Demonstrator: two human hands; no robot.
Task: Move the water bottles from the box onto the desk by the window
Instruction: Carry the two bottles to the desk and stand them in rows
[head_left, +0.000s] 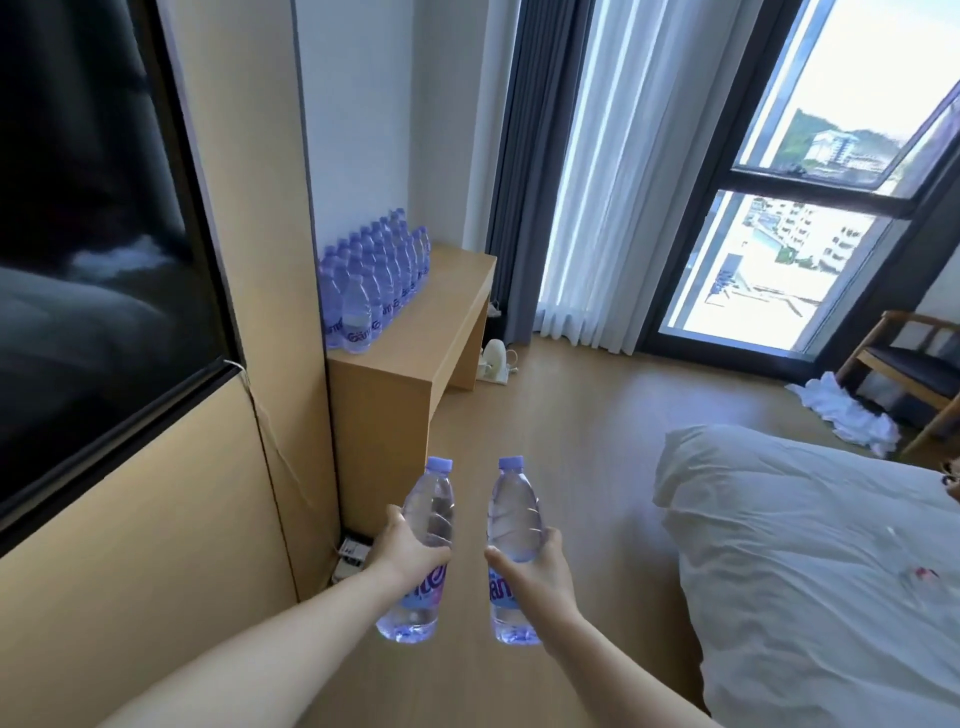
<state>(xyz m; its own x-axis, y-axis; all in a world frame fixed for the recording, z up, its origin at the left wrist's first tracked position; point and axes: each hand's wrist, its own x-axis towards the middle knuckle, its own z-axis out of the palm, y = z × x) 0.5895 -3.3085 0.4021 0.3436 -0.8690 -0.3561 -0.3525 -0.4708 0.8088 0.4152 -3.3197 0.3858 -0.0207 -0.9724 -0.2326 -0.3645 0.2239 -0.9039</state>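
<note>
My left hand grips a clear water bottle with a pale purple cap around its middle, held upright. My right hand grips a second, matching bottle the same way, just to the right. Both are held out over the floor. Ahead stands the wooden desk beside the window. Several identical bottles stand in rows along the desk's left side against the wall. The box is not in view.
A dark TV screen hangs on the wooden wall panel at left. A bed with white bedding fills the right. A wooden chair and crumpled white cloth sit by the window. Cables and a small white device lie beneath the desk.
</note>
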